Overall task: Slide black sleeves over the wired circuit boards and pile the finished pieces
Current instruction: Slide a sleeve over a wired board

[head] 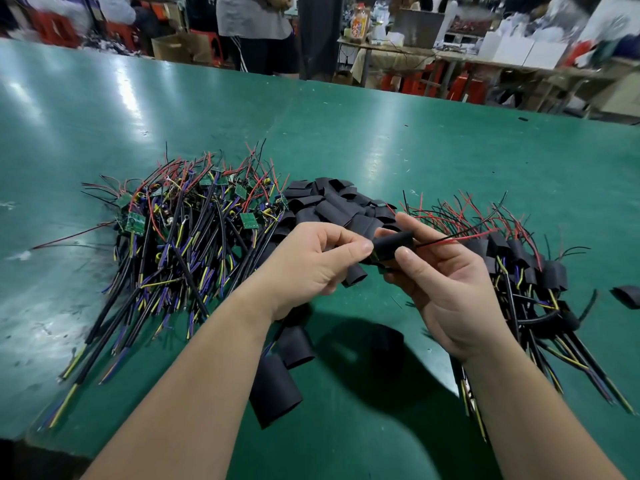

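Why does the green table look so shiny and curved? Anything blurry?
Head view: light glares in patches on the green table; the wide lens bows its far edge; the background is blurred; the left hand and right hand cast a dark shadow below.

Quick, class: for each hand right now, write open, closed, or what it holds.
Left hand: closed, pinching the black sleeve at its end.
Right hand: closed, holding the same black sleeve.

Above a green table, a left hand and right hand pinch one black sleeve, red and black wires trailing from its right end. Bare wired circuit boards lie heaped toward the left edge, loose sleeves mid-table, finished pieces toward the right edge.
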Action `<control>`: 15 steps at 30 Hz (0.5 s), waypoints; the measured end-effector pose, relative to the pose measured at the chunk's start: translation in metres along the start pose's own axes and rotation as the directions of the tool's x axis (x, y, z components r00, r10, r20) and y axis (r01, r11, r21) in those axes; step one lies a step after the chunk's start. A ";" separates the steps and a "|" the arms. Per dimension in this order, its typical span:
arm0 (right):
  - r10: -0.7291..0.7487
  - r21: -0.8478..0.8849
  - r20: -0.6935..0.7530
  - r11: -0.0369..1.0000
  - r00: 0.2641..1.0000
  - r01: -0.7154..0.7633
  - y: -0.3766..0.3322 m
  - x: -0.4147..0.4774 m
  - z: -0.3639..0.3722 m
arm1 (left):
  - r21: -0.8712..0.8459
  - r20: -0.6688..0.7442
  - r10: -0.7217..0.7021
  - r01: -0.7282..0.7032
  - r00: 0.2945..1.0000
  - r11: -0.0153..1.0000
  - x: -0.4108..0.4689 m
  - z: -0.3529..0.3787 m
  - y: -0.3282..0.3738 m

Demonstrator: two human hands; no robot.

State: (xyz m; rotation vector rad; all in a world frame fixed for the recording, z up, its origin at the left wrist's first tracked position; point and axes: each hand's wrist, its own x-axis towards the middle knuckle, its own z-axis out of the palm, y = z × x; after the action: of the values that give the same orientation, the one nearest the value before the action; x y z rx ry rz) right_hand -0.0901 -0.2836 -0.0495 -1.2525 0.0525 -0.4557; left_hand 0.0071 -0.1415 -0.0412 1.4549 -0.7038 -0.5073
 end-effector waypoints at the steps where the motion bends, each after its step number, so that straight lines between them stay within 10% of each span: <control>1: -0.009 -0.028 0.006 1.000 1.000 0.010 0.000 0.000 0.000 | -0.021 0.003 -0.016 0.016 1.000 1.000 0.000 0.000 0.000; 7: -0.078 -0.269 -0.028 0.961 0.997 0.068 0.001 -0.001 0.001 | -0.049 -0.120 -0.007 0.001 0.993 0.999 0.002 -0.002 -0.002; 15: 0.022 0.033 -0.053 0.999 0.998 -0.020 -0.001 -0.002 0.009 | -0.199 -0.084 -0.034 0.017 0.996 0.980 0.000 0.001 0.001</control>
State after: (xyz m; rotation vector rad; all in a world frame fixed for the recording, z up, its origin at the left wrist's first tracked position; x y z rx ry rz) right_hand -0.0904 -0.2754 -0.0460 -1.2073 0.1030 -0.4702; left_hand 0.0063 -0.1419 -0.0399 1.2916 -0.5500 -0.5160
